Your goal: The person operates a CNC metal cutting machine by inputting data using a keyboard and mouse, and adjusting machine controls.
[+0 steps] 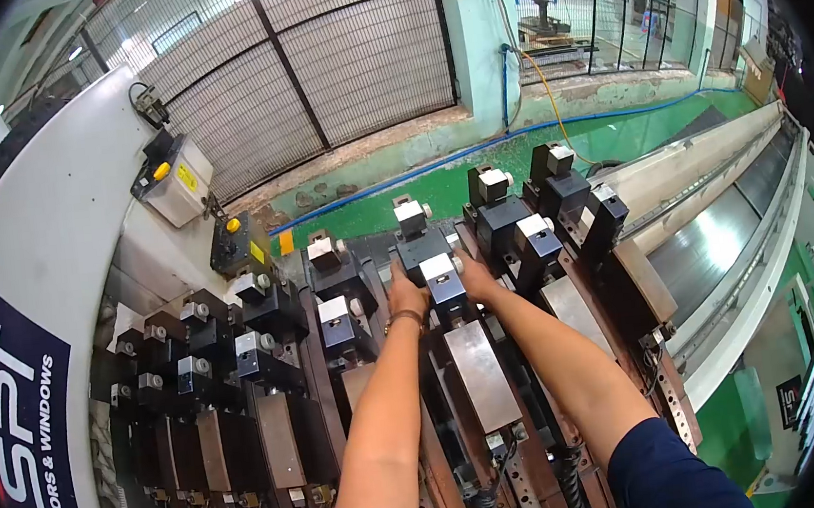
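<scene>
- Between the two hands, a dark clamp block [421,248] is seen, set in the middle of a row of similar clamp units [336,278].
- Clamp block, direction: the long axis is run away from the person, with the far end angled slightly to the left; the near end is pointed back toward the person.
- Clamp block, appearance: black and box-shaped, topped at the far end by a pale metal cap [410,214] with a round knob at its right; the near end is finished with a dark upright piece [447,287] faced in pale metal.
- Left hand [407,298]: placed along the block's left side, thumb raised; a bracelet [406,319] is worn at the wrist. How far the fingers are opened cannot be told, the tips being hidden.
- Right hand [474,277]: placed at the block's right side, near the upright piece. The fingers are partly hidden, and neither their opening nor a firm grip can be told.
- Silver plate [482,376]: mounted on the near side of the block, between the forearms.
</scene>
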Demonstrator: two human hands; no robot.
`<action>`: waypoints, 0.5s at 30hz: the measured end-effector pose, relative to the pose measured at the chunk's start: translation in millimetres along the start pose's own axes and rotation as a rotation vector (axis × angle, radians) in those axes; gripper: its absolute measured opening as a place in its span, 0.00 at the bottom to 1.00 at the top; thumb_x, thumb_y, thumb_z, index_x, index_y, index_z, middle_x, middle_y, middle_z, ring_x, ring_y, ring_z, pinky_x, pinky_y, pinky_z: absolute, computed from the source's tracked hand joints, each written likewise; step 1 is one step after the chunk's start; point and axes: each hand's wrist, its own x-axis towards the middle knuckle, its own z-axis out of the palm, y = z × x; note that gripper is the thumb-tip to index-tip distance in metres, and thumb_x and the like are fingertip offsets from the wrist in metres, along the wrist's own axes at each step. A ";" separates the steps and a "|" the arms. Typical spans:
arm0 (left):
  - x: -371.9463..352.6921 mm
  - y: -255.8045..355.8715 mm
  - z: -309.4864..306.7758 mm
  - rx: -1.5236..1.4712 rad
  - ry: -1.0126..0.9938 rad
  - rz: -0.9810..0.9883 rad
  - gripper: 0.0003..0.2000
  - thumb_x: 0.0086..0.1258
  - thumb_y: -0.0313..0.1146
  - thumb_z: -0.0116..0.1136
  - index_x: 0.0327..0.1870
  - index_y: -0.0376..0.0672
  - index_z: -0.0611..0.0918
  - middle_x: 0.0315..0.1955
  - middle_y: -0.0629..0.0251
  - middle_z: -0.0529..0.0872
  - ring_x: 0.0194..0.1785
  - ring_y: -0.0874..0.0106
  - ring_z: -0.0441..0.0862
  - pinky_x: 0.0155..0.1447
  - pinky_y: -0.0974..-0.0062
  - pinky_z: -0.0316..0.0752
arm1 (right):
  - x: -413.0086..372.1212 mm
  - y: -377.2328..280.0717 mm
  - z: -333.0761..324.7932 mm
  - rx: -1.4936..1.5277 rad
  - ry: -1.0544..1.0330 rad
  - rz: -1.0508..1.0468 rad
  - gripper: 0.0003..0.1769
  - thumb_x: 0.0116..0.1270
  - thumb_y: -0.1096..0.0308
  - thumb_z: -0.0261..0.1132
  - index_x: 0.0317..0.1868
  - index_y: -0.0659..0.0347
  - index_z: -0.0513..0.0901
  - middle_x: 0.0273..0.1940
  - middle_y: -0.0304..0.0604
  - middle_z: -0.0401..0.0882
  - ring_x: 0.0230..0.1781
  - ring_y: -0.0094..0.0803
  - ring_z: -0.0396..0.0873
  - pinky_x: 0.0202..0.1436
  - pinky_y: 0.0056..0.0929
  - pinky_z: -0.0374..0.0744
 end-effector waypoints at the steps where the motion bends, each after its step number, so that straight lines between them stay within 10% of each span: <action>1: -8.7 5.8 -4.6 -0.009 -0.008 -0.014 0.50 0.62 0.27 0.71 0.85 0.40 0.53 0.67 0.38 0.79 0.70 0.44 0.78 0.73 0.56 0.74 | -4.2 4.6 0.5 -0.020 0.011 0.039 0.51 0.59 0.68 0.75 0.82 0.56 0.61 0.61 0.67 0.82 0.64 0.61 0.81 0.67 0.50 0.79; 3: -23.8 18.5 -27.0 -0.031 -0.049 -0.007 0.52 0.61 0.23 0.71 0.85 0.38 0.50 0.77 0.40 0.68 0.77 0.47 0.70 0.78 0.58 0.69 | -7.6 23.8 -10.7 -0.056 -0.006 -0.048 0.54 0.57 0.68 0.77 0.83 0.56 0.61 0.63 0.65 0.82 0.65 0.60 0.81 0.68 0.49 0.79; 4: -28.6 10.4 -28.2 0.038 0.130 0.221 0.54 0.61 0.28 0.75 0.85 0.37 0.50 0.64 0.34 0.82 0.67 0.42 0.81 0.70 0.55 0.76 | -16.0 11.6 -17.1 -0.067 -0.013 -0.089 0.55 0.56 0.68 0.78 0.83 0.55 0.60 0.64 0.65 0.82 0.65 0.60 0.81 0.68 0.49 0.79; 8: -32.4 9.3 -51.3 0.130 -0.018 0.136 0.56 0.55 0.29 0.80 0.85 0.39 0.54 0.67 0.36 0.80 0.70 0.45 0.80 0.71 0.56 0.75 | -9.6 25.0 -4.7 -0.070 -0.022 -0.017 0.45 0.60 0.71 0.73 0.79 0.59 0.68 0.62 0.61 0.84 0.65 0.56 0.83 0.67 0.45 0.80; 15: -14.2 1.1 -29.3 0.073 -0.056 0.040 0.55 0.54 0.28 0.79 0.84 0.45 0.56 0.55 0.40 0.88 0.62 0.44 0.85 0.66 0.54 0.80 | -0.5 3.4 10.4 0.650 0.323 0.016 0.26 0.73 0.63 0.51 0.63 0.67 0.85 0.52 0.50 0.89 0.53 0.36 0.85 0.54 0.32 0.82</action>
